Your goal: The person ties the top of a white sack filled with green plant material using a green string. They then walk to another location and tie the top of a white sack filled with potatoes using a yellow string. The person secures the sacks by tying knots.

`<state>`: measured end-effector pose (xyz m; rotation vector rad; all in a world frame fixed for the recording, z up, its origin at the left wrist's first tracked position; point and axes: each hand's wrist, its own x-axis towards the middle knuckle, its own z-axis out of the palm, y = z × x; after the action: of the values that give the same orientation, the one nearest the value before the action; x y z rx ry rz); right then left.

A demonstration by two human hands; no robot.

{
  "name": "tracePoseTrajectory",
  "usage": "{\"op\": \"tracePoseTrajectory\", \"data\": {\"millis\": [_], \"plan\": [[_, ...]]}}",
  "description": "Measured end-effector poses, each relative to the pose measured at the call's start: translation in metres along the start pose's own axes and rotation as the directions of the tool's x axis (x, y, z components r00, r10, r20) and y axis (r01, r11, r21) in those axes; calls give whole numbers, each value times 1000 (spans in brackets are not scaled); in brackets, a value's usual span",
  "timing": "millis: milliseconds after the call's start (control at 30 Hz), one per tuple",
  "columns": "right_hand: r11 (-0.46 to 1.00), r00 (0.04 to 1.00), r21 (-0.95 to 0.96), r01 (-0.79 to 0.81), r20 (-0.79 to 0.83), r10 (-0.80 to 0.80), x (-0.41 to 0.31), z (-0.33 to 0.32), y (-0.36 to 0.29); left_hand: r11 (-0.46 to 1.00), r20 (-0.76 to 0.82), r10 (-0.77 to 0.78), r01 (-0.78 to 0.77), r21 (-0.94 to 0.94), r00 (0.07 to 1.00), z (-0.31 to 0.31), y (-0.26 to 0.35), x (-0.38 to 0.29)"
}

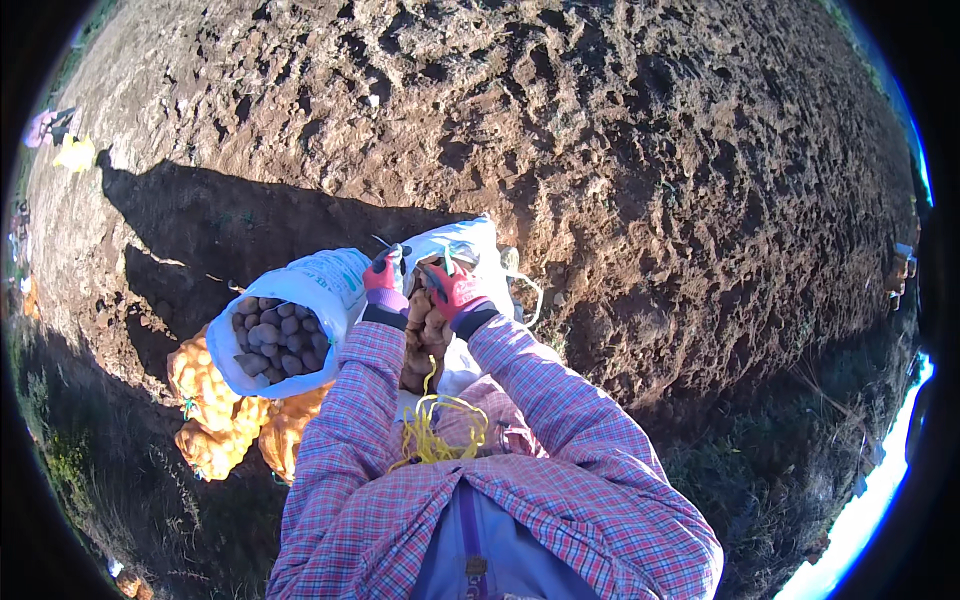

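My left hand (pixel 386 275), in a red glove with dark fingertips, is closed at the left rim of a white woven sack (pixel 469 238). A thin dark strand sticks out above its fingers. Over the mouth of the same sack, my right hand (pixel 454 289) wears a matching glove, its fingers bent around a pale green strip (pixel 448 259). Brown potatoes (pixel 424 326) show in the sack below and between my hands. What lies under the right fingers is hidden. Yellow twine (pixel 442 427) hangs in a loose bundle at my waist.
To the left leans a second white sack (pixel 225 352), its mouth showing dark potatoes (pixel 277 337). Orange mesh bags (pixel 214 446) of potatoes lie beside it. Rough tilled soil (pixel 637 187) stretches ahead, with grass (pixel 765 465) along the near side. A yellow bag (pixel 75 153) lies far left.
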<state>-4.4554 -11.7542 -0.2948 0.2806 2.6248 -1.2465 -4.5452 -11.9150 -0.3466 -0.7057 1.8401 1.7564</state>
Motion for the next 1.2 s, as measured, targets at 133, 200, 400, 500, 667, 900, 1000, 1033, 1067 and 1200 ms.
{"op": "tracePoseTrajectory", "data": {"millis": [133,200,400,500,667,900,1000,1033,1067,1200], "plan": [[948,841,-43,316,-451,-300,-17,-25,-37,705,-291,682,-709,17,671,6,21,-33],[956,912,58,287,-322,-254,-9,-24,-50,465,72,833,-765,444,548,3,36,-59],[945,952,117,304,-65,-299,21,17,-41,287,269,831,-791,541,486,-29,52,-84],[936,937,94,340,-117,-329,37,36,-24,595,120,697,-664,453,707,-47,62,-77],[879,878,-3,476,-44,-476,60,36,-32,557,15,790,-728,400,613,9,91,-106],[744,910,525,414,-244,-335,11,-9,-104,574,224,773,-804,153,594,-21,164,-148],[882,992,454,127,-63,-110,-26,-48,-114,660,272,719,-751,17,639,-40,165,-148],[764,998,643,47,-56,-14,-45,-71,-114,604,334,744,-796,37,579,-36,160,-148],[817,990,576,30,-131,56,-68,-99,-115,607,312,763,-793,-46,566,-39,152,-146],[475,822,828,298,-475,313,-208,-215,-150,631,240,749,-775,24,617,-42,115,-140]]}}
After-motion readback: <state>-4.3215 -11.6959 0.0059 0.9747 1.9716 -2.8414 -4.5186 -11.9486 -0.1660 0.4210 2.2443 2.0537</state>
